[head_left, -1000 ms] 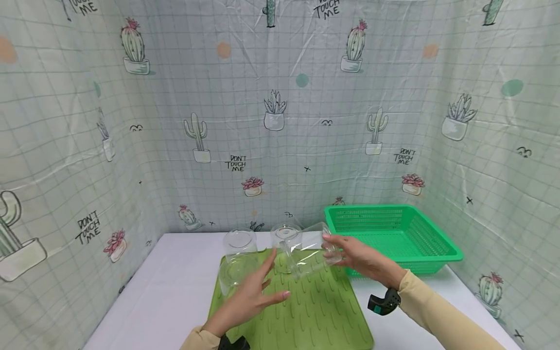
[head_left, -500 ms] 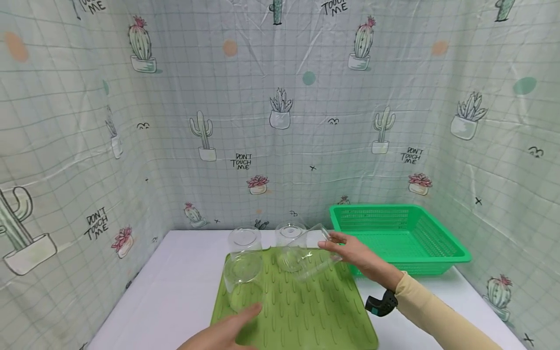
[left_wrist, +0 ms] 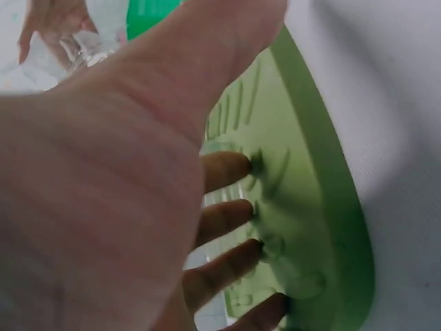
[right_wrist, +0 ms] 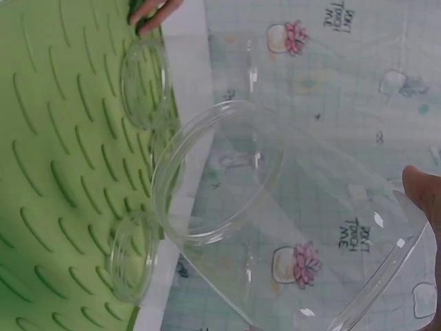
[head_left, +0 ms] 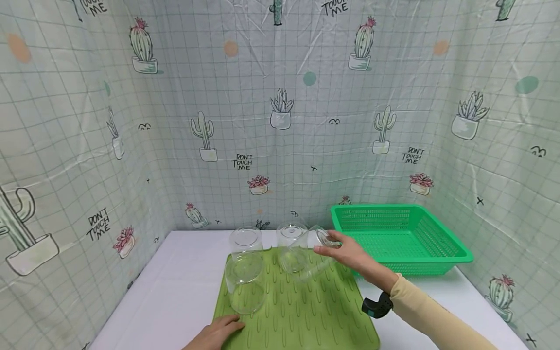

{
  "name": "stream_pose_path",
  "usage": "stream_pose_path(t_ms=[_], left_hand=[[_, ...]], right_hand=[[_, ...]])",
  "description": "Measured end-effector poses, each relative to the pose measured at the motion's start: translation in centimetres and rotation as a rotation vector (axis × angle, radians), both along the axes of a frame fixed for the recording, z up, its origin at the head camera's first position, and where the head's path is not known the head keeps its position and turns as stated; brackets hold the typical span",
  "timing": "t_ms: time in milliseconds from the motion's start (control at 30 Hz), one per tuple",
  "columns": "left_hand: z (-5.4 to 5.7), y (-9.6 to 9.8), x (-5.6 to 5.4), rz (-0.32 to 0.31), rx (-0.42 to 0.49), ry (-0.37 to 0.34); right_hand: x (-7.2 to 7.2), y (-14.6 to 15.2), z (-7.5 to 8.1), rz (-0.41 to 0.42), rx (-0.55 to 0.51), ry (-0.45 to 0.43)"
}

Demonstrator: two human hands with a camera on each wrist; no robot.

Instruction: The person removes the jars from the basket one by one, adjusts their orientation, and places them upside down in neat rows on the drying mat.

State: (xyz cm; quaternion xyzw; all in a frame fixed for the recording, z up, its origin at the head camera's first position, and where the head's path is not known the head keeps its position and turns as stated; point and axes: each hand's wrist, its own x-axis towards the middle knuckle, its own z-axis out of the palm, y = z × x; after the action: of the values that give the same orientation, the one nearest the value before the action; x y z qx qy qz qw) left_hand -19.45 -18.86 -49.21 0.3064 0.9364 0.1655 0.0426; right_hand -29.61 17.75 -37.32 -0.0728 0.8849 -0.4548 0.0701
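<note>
My right hand [head_left: 350, 252] grips a clear tumbler [right_wrist: 289, 221] by its base end, fingers and thumb about it. The tumbler tilts over the back right of a green ribbed mat [head_left: 306, 316], its open rim angled down to the left. On the mat stand three more clear tumblers upside down: one at the back left [head_left: 246, 237], one in front of it [head_left: 245, 284], and one at the back middle [head_left: 290, 231], partly overlapped by the tilted tumbler. My left hand [head_left: 217, 333] holds nothing; its spread fingertips rest at the mat's left edge, near the front-left tumbler.
A green plastic basket [head_left: 402, 265] stands at the back right, beside the mat. White cloth covers the table [head_left: 144, 291]. A cactus-print curtain [head_left: 306, 141] encloses the back and both sides.
My left hand has drawn back from beside the tumblers, down and left to the mat's edge. My right hand stays about in place, still holding the tumbler, which is tilted a little differently.
</note>
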Motion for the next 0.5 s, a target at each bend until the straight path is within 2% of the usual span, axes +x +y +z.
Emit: stream_pose_path(t_ms=[133, 200, 300, 500], left_hand=[[-0.6, -0.3, -0.2, -0.026, -0.052, 0.067], [-1.0, -0.4, -0.3, -0.027, -0.087, 0.062], [-1.3, -0.4, -0.4, -0.005, -0.107, 0.009], [-1.3, 0.1, -0.3, 0.097, -0.102, -0.098]], right_hand=[[0.0, -0.4, -0.5, 0.018, 0.036, 0.122], [0.1, -0.7, -1.0, 0.023, 0.068, 0.185], [0.3, -1.4, -1.7, 0.024, 0.133, 0.244], [0.8, -3.0, -3.4, 0.024, 0.202, 0.251]])
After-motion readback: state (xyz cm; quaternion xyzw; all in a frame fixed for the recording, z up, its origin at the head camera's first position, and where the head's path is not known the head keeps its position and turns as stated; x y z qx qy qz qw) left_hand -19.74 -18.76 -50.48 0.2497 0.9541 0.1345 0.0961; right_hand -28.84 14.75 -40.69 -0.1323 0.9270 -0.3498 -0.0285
